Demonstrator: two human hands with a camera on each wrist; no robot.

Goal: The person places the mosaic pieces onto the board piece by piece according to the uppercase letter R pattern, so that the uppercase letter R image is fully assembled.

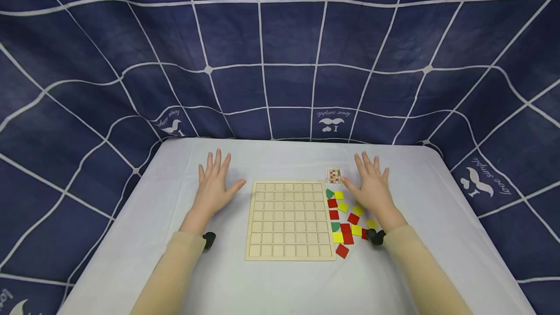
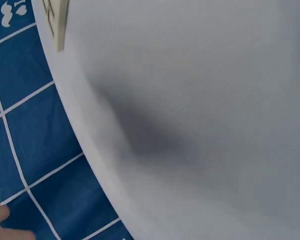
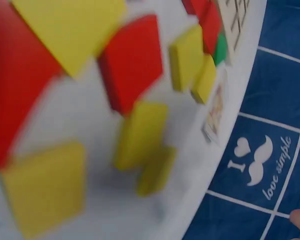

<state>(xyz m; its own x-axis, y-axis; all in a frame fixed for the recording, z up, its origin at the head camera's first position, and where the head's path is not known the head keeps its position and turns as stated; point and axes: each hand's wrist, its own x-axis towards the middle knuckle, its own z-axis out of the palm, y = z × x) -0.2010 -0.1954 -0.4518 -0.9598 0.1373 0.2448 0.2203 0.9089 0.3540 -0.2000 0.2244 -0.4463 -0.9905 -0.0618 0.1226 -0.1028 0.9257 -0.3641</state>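
A square wooden grid board with shallow cells lies in the middle of the white table. To its left is my left hand, fingers spread and straight, holding nothing. My right hand is likewise spread, over the right side near a small patterned card. Loose flat tiles lie between the board and the right forearm: several red tiles, several yellow tiles and a few green pieces. The right wrist view shows a red tile and yellow tiles close up.
The white tablecloth covers the table. A dark blue curtain with white grid lines surrounds its back and sides. A small black wrist camera sits by the left wrist, another black camera by the right wrist.
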